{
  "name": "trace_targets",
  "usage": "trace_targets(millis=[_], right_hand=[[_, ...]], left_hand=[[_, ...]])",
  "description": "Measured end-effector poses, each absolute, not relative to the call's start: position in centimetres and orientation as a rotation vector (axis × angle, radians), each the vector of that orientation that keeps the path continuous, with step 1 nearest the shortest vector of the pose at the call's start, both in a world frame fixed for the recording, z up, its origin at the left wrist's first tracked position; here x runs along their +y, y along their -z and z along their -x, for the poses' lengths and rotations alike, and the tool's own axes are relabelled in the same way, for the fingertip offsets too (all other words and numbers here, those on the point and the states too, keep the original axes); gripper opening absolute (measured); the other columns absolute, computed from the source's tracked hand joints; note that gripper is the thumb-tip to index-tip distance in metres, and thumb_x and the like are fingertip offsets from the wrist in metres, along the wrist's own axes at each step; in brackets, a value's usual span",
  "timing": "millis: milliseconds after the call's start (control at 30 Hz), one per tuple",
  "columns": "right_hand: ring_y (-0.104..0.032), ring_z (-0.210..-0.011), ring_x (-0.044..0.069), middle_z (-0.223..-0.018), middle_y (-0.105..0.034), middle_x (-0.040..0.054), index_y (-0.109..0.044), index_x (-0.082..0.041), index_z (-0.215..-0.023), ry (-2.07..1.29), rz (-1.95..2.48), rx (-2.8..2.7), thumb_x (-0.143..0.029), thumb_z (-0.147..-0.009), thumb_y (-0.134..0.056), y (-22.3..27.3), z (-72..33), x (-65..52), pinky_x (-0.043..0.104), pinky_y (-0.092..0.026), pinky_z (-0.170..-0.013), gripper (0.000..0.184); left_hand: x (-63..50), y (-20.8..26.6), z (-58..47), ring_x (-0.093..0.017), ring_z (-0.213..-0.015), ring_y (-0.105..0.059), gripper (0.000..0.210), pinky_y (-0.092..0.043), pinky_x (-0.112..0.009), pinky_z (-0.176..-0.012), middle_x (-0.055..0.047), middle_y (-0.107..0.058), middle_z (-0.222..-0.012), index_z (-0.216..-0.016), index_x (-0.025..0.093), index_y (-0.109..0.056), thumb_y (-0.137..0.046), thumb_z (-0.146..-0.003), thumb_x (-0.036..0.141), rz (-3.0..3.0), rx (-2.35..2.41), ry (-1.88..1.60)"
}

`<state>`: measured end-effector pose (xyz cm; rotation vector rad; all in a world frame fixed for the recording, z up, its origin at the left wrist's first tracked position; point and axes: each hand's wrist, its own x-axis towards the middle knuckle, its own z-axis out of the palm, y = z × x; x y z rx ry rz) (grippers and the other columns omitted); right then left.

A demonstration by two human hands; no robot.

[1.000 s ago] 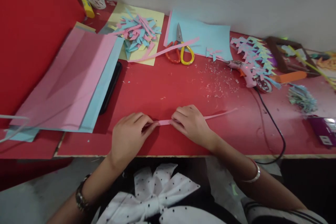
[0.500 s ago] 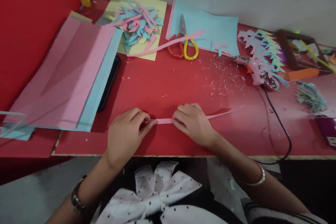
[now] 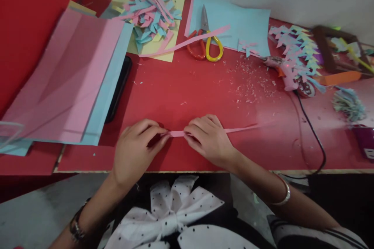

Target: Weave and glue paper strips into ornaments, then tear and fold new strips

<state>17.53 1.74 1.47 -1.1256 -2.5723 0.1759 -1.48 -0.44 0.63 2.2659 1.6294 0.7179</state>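
A narrow pink paper strip (image 3: 176, 134) stretches sideways just above or on the red table near its front edge. My left hand (image 3: 137, 144) pinches its left end between thumb and fingertips. Closed on the strip a short way to the right is my right hand (image 3: 209, 138), with fingers curled over it. The strip's free tail runs out past my right hand and tapers off to the right. The part under my right fingers is hidden.
Scissors (image 3: 204, 19) lie behind, crossed by another pink strip. A heap of paper pieces (image 3: 154, 15) rests on yellow paper. Pink sheets (image 3: 70, 74) are stacked left over a black phone (image 3: 118, 89). A glue gun (image 3: 282, 71) with trailing cord (image 3: 314, 130) lies right.
Both hands have shifted slightly left with the pink strip, my right hand a little more closely toward my left. The camera view has tilted slightly, so the table things appear moved.
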Motion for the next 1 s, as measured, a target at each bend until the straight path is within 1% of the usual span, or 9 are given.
trace_targets(millis=[133, 300, 433, 633, 800, 1000], right_hand=[[-0.046, -0.065, 0.012, -0.07, -0.059, -0.0005, -0.058, -0.018, -0.076, -0.241, 1.213, -2.52, -0.029, -0.088, -0.04, -1.36, -17.43, 1.72, 0.027, -0.025, -0.074, 0.024], [-0.045, -0.062, 0.011, -0.064, -0.056, -0.0017, -0.056, -0.017, -0.07, -0.33, 1.202, -2.517, -0.028, -0.087, -0.042, -1.28, -17.45, 1.92, 0.026, -0.024, -0.072, 0.025], [-0.044, -0.062, 0.011, -0.065, -0.055, -0.0016, -0.056, -0.017, -0.069, -0.399, 1.202, -2.582, -0.028, -0.087, -0.041, -1.42, -17.39, 2.28, 0.026, -0.024, -0.068, 0.027], [-0.041, -0.06, 0.011, -0.061, -0.052, -0.0017, -0.054, -0.017, -0.064, -0.381, 1.286, -2.592, -0.029, -0.086, -0.042, -1.5, -17.08, 2.37, 0.026, -0.023, -0.066, 0.028], [-0.041, -0.06, 0.011, -0.06, -0.051, -0.0016, -0.054, -0.017, -0.063, -0.319, 1.277, -2.581, -0.029, -0.086, -0.044, -1.4, -17.01, 2.28, 0.026, -0.023, -0.066, 0.027], [-0.041, -0.061, 0.012, -0.06, -0.051, -0.0018, -0.055, -0.018, -0.063, -0.258, 1.279, -2.584, -0.029, -0.086, -0.044, -1.26, -16.92, 2.21, 0.027, -0.023, -0.066, 0.027]], left_hand=[[-0.42, -0.65, 1.48, -0.011, -0.067, -0.056, 0.019, -0.041, -0.024, -0.058, 0.001, -0.059, -0.073, -0.071, 0.019, -0.06, -0.05, -0.082, 0.031, -2.24, 1.652, -0.73], [-0.38, -0.64, 1.4, -0.011, -0.068, -0.056, 0.02, -0.042, -0.024, -0.059, 0.001, -0.057, -0.075, -0.07, 0.019, -0.058, -0.05, -0.081, 0.034, -2.183, 1.675, -0.713], [-0.46, -0.68, 1.31, -0.012, -0.069, -0.056, 0.021, -0.043, -0.025, -0.06, 0.0, -0.056, -0.079, -0.068, 0.018, -0.057, -0.05, -0.08, 0.034, -2.151, 1.744, -0.697], [-0.54, -0.56, 1.28, -0.014, -0.072, -0.056, 0.022, -0.044, -0.028, -0.063, -0.002, -0.055, -0.08, -0.066, 0.018, -0.056, -0.049, -0.081, 0.034, -2.189, 1.754, -0.67], [-0.51, -0.53, 1.22, -0.015, -0.071, -0.055, 0.021, -0.043, -0.029, -0.062, -0.002, -0.055, -0.08, -0.066, 0.018, -0.055, -0.049, -0.081, 0.032, -2.218, 1.776, -0.65], [-0.41, -0.51, 1.42, -0.017, -0.077, -0.056, 0.02, -0.044, -0.031, -0.066, -0.004, -0.054, -0.083, -0.069, 0.018, -0.056, -0.049, -0.081, 0.032, -2.239, 1.719, -0.658]])
